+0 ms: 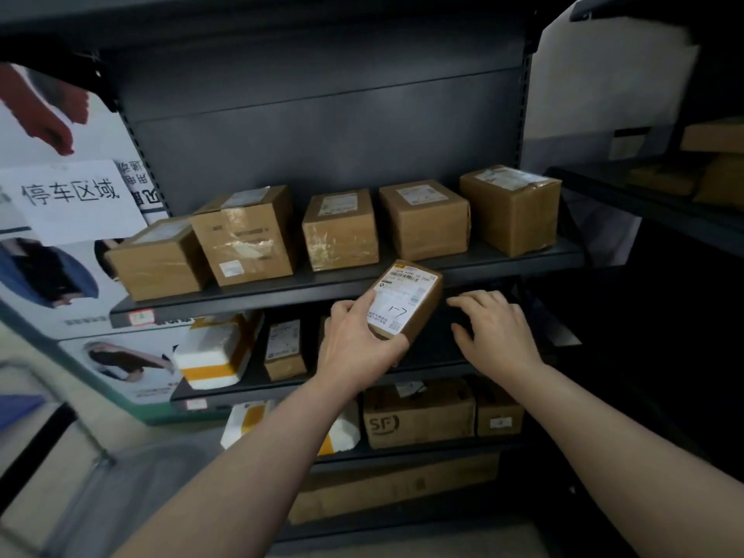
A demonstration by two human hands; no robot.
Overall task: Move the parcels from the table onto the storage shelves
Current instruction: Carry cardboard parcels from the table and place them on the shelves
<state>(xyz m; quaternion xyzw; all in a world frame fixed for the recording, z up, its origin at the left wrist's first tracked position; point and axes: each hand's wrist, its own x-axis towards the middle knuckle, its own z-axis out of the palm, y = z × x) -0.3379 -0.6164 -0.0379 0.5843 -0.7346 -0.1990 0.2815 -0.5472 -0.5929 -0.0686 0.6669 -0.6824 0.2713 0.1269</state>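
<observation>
Parcel label (397, 300) reads "1-7"; lower box (418, 420) "SF"; wall sign (72, 195) "停车区域".

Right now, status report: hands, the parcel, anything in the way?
Left hand gripping small parcel, held before the shelves. Right hand open, empty, beside it. Five boxes on the top shelf; none blocking the hands.

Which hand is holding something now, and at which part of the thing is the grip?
The left hand holds a small brown parcel by its lower end, thumb on the labelled face. The right hand is open and holds nothing.
</observation>
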